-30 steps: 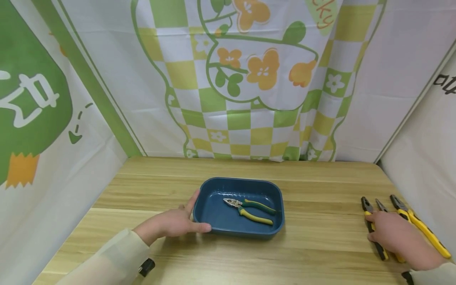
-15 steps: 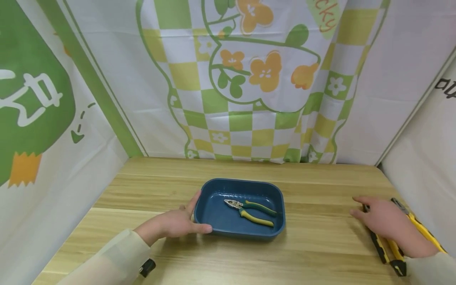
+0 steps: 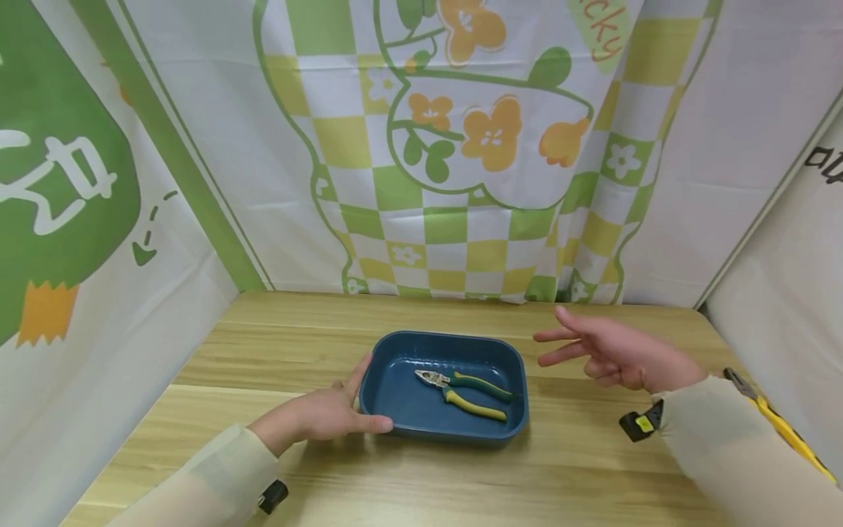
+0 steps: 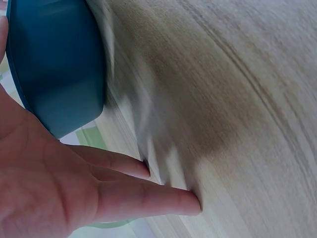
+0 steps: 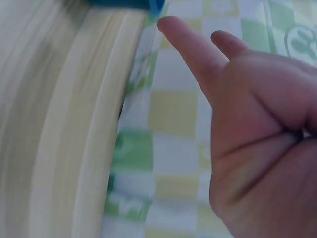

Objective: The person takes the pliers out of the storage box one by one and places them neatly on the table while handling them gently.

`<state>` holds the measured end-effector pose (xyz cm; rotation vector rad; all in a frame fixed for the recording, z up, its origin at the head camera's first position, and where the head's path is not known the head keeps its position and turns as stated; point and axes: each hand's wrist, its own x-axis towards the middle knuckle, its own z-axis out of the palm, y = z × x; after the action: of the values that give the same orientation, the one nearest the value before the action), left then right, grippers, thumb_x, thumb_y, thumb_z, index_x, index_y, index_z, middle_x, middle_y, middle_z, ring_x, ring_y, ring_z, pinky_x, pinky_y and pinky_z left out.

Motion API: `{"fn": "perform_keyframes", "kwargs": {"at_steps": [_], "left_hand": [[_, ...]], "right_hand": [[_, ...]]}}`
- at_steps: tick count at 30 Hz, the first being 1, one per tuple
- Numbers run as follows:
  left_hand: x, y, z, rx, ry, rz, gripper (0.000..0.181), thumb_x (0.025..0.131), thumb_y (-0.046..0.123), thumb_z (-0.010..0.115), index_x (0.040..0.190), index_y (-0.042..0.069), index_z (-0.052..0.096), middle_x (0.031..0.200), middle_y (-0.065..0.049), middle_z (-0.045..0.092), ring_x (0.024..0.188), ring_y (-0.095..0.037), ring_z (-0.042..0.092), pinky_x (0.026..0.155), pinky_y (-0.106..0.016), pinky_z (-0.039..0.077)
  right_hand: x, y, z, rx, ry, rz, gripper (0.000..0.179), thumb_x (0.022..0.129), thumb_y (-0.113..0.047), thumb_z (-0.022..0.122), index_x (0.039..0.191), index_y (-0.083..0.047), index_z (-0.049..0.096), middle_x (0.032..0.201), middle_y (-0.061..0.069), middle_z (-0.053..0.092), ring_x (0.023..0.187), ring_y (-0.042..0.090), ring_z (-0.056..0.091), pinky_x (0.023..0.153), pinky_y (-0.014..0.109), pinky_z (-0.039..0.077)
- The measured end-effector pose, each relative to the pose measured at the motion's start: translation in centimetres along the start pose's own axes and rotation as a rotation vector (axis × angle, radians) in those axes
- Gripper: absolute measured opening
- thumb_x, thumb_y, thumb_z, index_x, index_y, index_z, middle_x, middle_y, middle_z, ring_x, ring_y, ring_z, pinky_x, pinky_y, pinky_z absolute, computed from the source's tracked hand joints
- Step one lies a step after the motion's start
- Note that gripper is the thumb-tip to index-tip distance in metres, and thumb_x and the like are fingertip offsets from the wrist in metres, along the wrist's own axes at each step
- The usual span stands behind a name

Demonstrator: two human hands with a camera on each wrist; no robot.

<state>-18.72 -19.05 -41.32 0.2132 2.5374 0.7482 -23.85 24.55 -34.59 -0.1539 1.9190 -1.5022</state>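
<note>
A dark blue tray (image 3: 398, 410) stands on the wooden table with combination pliers (image 3: 473, 407) inside, their green-and-yellow handles spread and metal head toward the left. My left hand (image 3: 323, 412) rests against the tray's left end, thumb along the near rim. In the left wrist view, straight fingers (image 4: 148, 200) of that hand touch the tabletop beside the tray wall (image 4: 64, 64). Off the tray's right end, my right hand (image 3: 622, 355) hovers over the table with nothing in it. Some of its fingers reach toward the tray and others are curled.
Yellow-and-black pliers (image 3: 784, 426) lie by the table's right edge, partly behind the right sleeve (image 3: 721, 432). A curtain (image 3: 461, 241) with green and yellow checks hangs along the table's far edge. Printed cloth walls (image 3: 178, 293) stand at both sides.
My right hand has lifted from the pliers at the right and swung left toward the tray. Its sleeve now covers two of those pliers. My left hand and the tray have stayed put.
</note>
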Motion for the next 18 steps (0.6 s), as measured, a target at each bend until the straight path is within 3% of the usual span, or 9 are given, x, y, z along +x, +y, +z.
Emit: {"fn": "perform_keyframes", "kwargs": {"at_steps": [7,11,18], "left_hand": [[0.1,-0.1,0.1,-0.002,-0.001,0.001,0.125,0.078,0.070,0.071,0.158,0.030,-0.017,0.150,-0.043,0.020,0.134,-0.057,0.032,0.104,-0.069,0.025],[0.1,-0.1,0.1,0.001,-0.001,0.001,0.125,0.078,0.070,0.071,0.158,0.029,-0.017,0.150,-0.044,0.020,0.133,-0.057,0.034,0.104,-0.069,0.025],[0.0,-0.1,0.0,-0.005,-0.004,0.005,0.126,0.078,0.071,0.070,0.158,0.028,-0.016,0.149,-0.045,0.018,0.132,-0.058,0.035,0.103,-0.070,0.026]], "right_hand": [[4.8,-2.9,3.1,-0.061,-0.059,0.079,0.061,0.094,-0.036,0.070,0.148,-0.014,0.050,0.131,0.021,0.061,0.042,0.008,0.016,0.040,0.023,0.021],[7.5,-3.7,4.7,-0.130,-0.070,0.131,0.058,0.094,-0.028,0.071,0.146,-0.013,0.052,0.127,0.020,0.064,0.042,0.009,0.018,0.040,0.022,0.023],[11.2,-4.0,6.5,-0.347,-0.084,0.248,0.055,0.094,-0.026,0.071,0.144,-0.011,0.053,0.112,0.021,0.069,0.040,0.007,0.025,0.040,0.021,0.026]]}}
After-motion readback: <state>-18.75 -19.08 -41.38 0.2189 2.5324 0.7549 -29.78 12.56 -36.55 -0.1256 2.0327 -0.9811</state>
